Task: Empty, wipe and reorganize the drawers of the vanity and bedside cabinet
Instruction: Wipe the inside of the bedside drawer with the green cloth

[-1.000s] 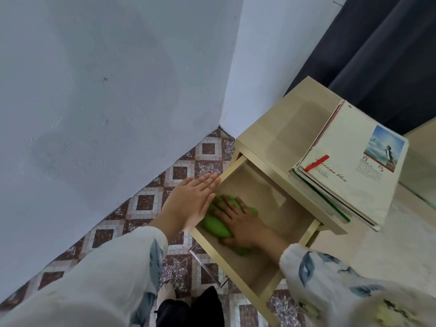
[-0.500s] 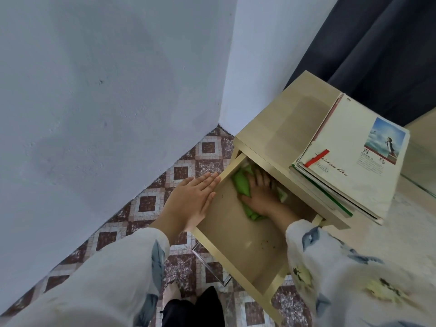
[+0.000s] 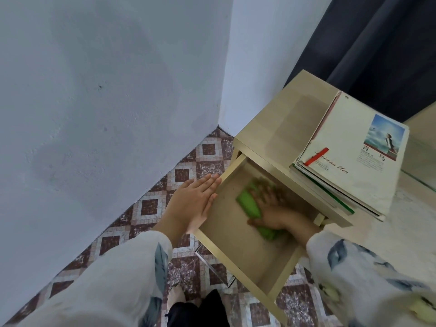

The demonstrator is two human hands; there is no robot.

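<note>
Two roles: left hand (image 3: 195,204), fingers (image 3: 207,184) straight, braces drawer (image 3: 238,265); right hand (image 3: 271,210), fingers spread flat, presses cloth (image 3: 249,204) to wipe.

The left hand (image 3: 194,201) lies flat, fingers together; the right hand (image 3: 271,207) presses down, fingers spread.

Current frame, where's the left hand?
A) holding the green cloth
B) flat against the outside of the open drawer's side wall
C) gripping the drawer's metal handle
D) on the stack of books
B: the left hand lies with straight fingers against the outer side of the drawer, while the right hand presses the green cloth on the drawer's floor.
</note>
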